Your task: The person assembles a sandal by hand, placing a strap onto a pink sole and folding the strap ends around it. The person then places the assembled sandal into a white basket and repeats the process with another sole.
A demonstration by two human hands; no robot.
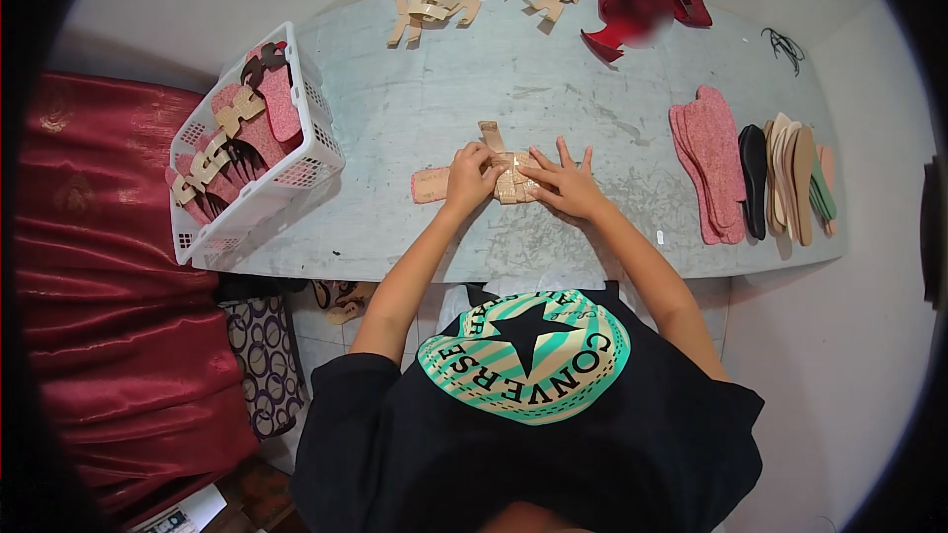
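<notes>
On the tabletop in front of me lies a sandal sole (429,186) with a pink edge and a tan face. Tan, shiny sandal straps (514,184) lie across its right part, and one strap end (490,134) sticks up away from me. My left hand (471,178) is closed, its fingertips pinching the straps at their left side. From the right, my right hand (567,184) rests with its fingers spread, some fingertips touching the straps. What lies under the fingertips is hidden.
A white plastic basket (314,160) of pink soles and straps stands at the left. Cream straps (432,6) and red pieces (612,38) lie along the far edge. Pink soles (707,166), a black sole (752,183) and tan soles (802,188) are at the right, below black cords (786,47).
</notes>
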